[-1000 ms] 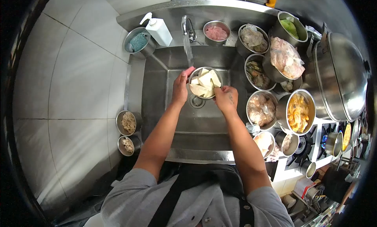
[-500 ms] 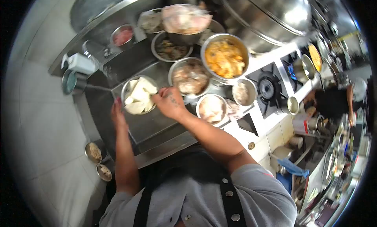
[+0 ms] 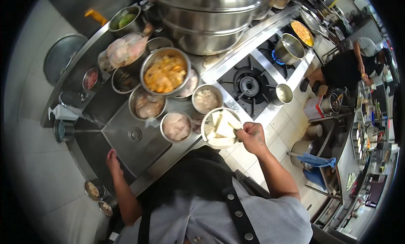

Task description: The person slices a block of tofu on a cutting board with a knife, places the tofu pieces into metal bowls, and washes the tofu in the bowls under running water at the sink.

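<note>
My right hand [image 3: 252,138] grips the rim of a metal bowl [image 3: 204,138] with pale off-white wedges [image 3: 223,125] in it. The bowl is held off the sink's front edge, beside the stove. Over the left part of the sink [image 3: 147,157], my left hand [image 3: 112,161] is held in the air with nothing in it, its fingers seen from the side and loosely extended. Closest to the held bowl are a bowl of pale pink meat-like pieces [image 3: 176,126] and a bowl of whitish chunks [image 3: 206,100].
A bowl of orange-yellow food [image 3: 164,74] sits among other bowls below a large steamer [image 3: 206,20]. Water runs from the tap [image 3: 69,99] near a white pump bottle [image 3: 63,113]. A pot [image 3: 290,49] stands over a blue flame. Another person [image 3: 350,69] works at the right.
My right hand has lifted the bowl of wedges from the sink and carried it right, past the other bowls. My left hand has come away from that bowl. The view has swung right.
</note>
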### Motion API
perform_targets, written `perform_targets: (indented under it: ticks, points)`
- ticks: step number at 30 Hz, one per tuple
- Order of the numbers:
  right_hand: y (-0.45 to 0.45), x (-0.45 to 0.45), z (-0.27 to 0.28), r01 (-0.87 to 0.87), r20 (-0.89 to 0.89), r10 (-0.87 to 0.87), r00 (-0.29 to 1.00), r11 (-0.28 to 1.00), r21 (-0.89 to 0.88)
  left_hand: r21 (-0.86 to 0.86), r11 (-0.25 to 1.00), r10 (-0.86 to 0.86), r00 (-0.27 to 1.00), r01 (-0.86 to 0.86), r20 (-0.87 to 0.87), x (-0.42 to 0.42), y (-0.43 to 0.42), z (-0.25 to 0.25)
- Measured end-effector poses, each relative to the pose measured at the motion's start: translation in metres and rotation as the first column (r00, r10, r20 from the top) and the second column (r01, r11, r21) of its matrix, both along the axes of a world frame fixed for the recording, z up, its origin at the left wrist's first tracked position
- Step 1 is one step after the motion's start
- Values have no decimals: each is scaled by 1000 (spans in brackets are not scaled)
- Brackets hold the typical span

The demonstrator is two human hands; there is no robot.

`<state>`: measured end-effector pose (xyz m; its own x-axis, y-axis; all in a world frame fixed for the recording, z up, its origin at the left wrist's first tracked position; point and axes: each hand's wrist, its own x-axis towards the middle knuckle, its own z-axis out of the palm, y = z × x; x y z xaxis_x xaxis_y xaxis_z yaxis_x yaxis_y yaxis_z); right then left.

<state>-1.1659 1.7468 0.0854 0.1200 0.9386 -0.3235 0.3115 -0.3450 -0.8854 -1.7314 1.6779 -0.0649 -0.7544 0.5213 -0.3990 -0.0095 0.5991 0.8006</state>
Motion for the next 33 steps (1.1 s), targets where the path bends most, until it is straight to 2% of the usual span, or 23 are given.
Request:
perform_targets:
  ticks: [2, 6, 9, 11, 14, 17, 21, 25, 29, 32, 33]
  points:
    - [-12, 46, -30, 134, 108, -127, 986, 989, -57, -64, 998, 14, 1000, -13, 3, 27, 9, 24]
    - [-33, 108, -93, 324, 115, -317, 941, 945, -50, -27, 999, -33, 999, 33, -14, 42, 18, 17]
    - [-43, 133, -147, 419, 30, -418, 908, 906, -64, -25, 998, -61, 998, 60, -29, 56, 27, 19]
    - [-46, 139, -166, 455, -28, -458, 889, 888, -74, -21, 995, -94, 995, 93, -40, 57, 30, 12]
    - [-43, 135, -186, 499, -92, -505, 858, 862, -85, -104, 992, -83, 994, 75, -77, 89, 41, 30]
    - [-35, 124, -207, 514, -125, -516, 848, 856, -52, -76, 989, -130, 990, 126, -56, 70, 41, 0]
    - [-24, 113, -234, 520, -58, -520, 852, 854, -6, -135, 987, -107, 986, 89, -127, 94, 32, 13]
    - [-9, 111, -226, 497, 48, -504, 863, 862, 102, -118, 992, -57, 987, 40, -149, 115, 25, 19]
    - [-3, 118, -249, 462, -44, -462, 886, 887, -8, -131, 991, -23, 989, 4, -144, 127, 12, 21]
    - [-2, 132, -235, 332, 3, -333, 943, 941, -65, -91, 996, -20, 985, 5, -169, 111, -4, -5]
    - [-2, 137, -236, 322, -17, -324, 946, 944, -73, -125, 992, -22, 989, 3, -146, 110, -8, -6]
